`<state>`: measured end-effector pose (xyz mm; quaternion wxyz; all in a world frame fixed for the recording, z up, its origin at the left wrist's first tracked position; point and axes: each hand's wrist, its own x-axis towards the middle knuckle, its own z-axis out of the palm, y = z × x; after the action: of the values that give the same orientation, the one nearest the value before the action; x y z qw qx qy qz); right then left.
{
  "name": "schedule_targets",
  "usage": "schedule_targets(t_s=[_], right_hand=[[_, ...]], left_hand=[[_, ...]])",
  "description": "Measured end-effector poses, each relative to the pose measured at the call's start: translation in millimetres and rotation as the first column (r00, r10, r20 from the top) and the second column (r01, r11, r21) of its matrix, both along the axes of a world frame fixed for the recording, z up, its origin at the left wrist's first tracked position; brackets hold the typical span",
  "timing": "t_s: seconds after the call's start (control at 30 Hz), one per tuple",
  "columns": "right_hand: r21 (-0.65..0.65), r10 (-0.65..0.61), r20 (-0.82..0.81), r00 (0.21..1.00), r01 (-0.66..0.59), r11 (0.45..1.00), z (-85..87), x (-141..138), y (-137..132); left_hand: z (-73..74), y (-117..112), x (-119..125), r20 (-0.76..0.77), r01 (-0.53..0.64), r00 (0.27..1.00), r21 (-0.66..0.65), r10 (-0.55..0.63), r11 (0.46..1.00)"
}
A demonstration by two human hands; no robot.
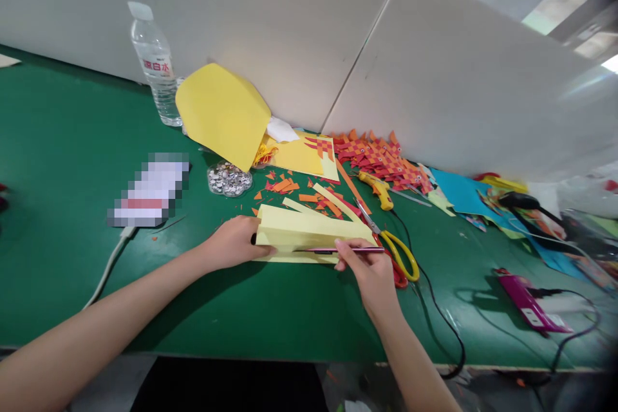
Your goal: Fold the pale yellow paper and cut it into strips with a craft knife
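Note:
A folded sheet of pale yellow paper (309, 232) lies in front of me on the green table. At its left end my left hand (236, 241) is closed, with fingers round the edge and the thumb on the near side. My right hand (369, 264) pinches a slim pink craft knife (355, 250), its dark tip pointing left into the fold of the paper. Just right of the paper lie yellow-handled scissors (398, 251), with a red-handled pair (400, 275) partly hidden under them. Narrow pale yellow strips (338, 201) and orange scraps (284, 185) lie behind the paper.
Behind stand a water bottle (157, 71) and a yellow card (222, 112). A box of googly eyes (229, 179), a phone (152, 193) with a cable, woven orange paper fish (381, 158), a yellow glue gun (376, 190) and a purple power strip (528, 306) lie around.

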<state>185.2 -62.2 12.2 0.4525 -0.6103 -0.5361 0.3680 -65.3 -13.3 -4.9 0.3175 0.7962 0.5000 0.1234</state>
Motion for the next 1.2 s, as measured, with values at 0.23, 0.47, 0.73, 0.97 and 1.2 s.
schedule_targets(t_s=[0.23,0.47,0.73,0.97,1.2], right_hand=[[0.040,-0.015,0.021,1.000,0.014,0.999,-1.3,22.3,1.5],[0.058,-0.029,-0.030,0.999,0.031,0.998,-5.9,40.8,3.2],[0.033,-0.123,-0.065,0.990,0.125,0.992,-1.0,52.5,4.3],[0.002,-0.133,-0.072,0.989,0.133,0.991,-1.8,67.8,4.4],[0.017,-0.170,-0.055,0.984,0.171,0.985,2.5,79.8,5.4]], left_hand=[[0.1,-0.4,-1.0,0.010,0.008,1.000,-0.014,-0.008,1.000],[-1.2,0.1,-0.8,0.021,0.006,1.000,-0.011,-0.005,1.000],[0.7,-0.4,-0.7,0.012,-0.001,1.000,-0.015,0.001,1.000],[-0.7,0.3,-1.2,0.019,-0.004,1.000,-0.014,0.004,1.000],[-2.1,-0.8,-1.6,0.027,-0.006,1.000,-0.019,0.006,1.000]])
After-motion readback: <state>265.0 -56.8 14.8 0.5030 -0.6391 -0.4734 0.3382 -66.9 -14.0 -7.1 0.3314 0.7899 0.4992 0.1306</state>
